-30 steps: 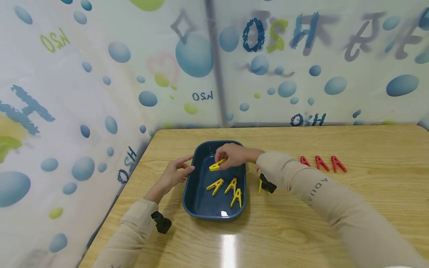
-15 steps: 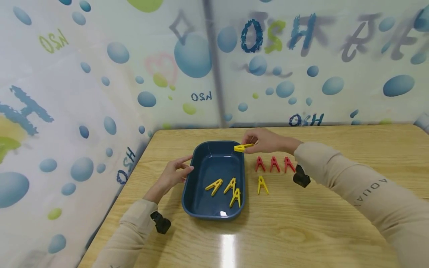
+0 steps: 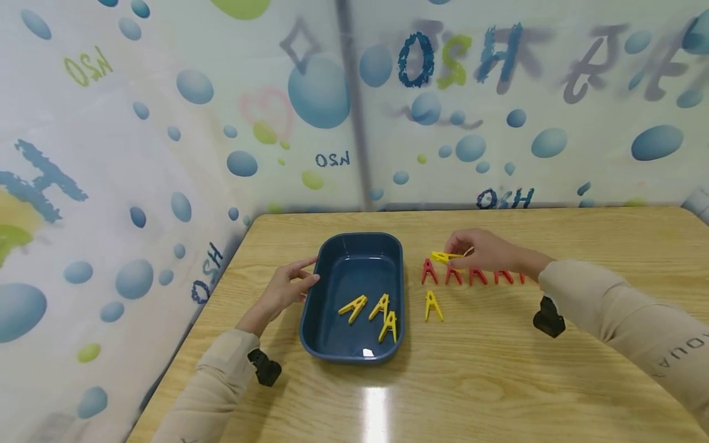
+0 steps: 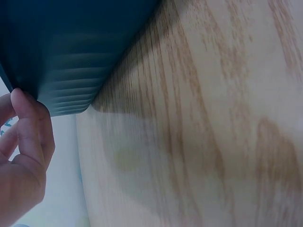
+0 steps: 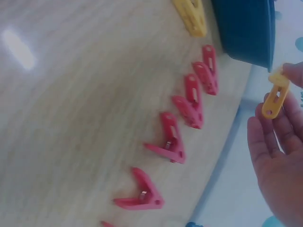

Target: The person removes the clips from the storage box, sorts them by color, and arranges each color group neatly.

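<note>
The right hand (image 3: 484, 251) pinches a yellow plastic clothes peg (image 3: 445, 257) between thumb and fingertips, holding it roughly level just above the row of red plastic clothes pegs (image 3: 465, 275) that lies on the light wooden table (image 3: 498, 369). In the right wrist view the same peg (image 5: 274, 97) hangs from the fingertips (image 5: 294, 75), clear of the table surface, with the red pegs (image 5: 189, 106) laid side by side in a line below it. The left hand (image 3: 285, 286) rests at the left rim of the dark blue rectangular plastic tub (image 3: 328, 271), fingers extended and only lightly bent; the left wrist view shows a fingertip (image 4: 21, 101) touching the tub's outer corner (image 4: 71, 61), with nothing enclosed in the hand. Three yellow pegs (image 3: 373, 311) lie loose on the tub floor, towards its near end, two of them touching. One further yellow peg (image 3: 432, 306) lies alone on the table just right of the tub and just in front of the red row. A small black device (image 3: 548, 317) sits under the right sleeve and another (image 3: 264, 367) under the left sleeve. A bubble-patterned white curtain (image 3: 166, 123) encloses the table at back and left.
</note>
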Available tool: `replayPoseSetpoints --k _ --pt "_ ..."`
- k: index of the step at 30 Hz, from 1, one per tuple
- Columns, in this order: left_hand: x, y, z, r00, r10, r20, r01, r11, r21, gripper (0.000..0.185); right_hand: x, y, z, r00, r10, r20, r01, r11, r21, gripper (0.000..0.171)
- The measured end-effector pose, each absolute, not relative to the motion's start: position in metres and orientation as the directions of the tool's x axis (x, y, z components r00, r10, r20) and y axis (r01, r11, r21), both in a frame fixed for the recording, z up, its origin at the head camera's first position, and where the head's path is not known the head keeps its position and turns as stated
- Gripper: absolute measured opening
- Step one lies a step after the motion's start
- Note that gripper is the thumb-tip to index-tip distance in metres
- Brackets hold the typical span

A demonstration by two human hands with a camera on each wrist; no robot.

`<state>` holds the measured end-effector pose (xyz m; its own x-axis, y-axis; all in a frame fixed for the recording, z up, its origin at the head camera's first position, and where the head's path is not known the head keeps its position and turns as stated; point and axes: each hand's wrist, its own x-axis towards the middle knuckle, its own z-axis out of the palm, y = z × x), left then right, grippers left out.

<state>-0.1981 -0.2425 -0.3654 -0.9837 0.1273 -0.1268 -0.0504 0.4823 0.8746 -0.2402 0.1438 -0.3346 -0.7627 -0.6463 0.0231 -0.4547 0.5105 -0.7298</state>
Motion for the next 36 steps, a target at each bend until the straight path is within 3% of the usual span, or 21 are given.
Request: replayPoseSetpoints --k 8,22,36 --pt "-0.199 -0.244 -0.366 -0.984 0.129 -0.126 -0.048 0.488 0.871 0.047 -0.222 0.154 -0.36 -0.795 -0.607 0.002 -0.41 0.534 -0.74 0.017" --pt "-0.199 -0.243 -0.365 -0.983 0.13 -0.132 -0.053 0.485 0.873 0.047 -0.203 0.156 -0.388 -0.888 -0.459 -0.029 -0.334 0.686 -0.647 0.022" --pt "-0.198 -0.242 -0.364 -0.981 0.145 -0.132 -0.055 0.441 0.896 0.047 -0.2 0.148 -0.395 -0.91 -0.412 -0.047 -0.304 0.74 -0.601 0.031"
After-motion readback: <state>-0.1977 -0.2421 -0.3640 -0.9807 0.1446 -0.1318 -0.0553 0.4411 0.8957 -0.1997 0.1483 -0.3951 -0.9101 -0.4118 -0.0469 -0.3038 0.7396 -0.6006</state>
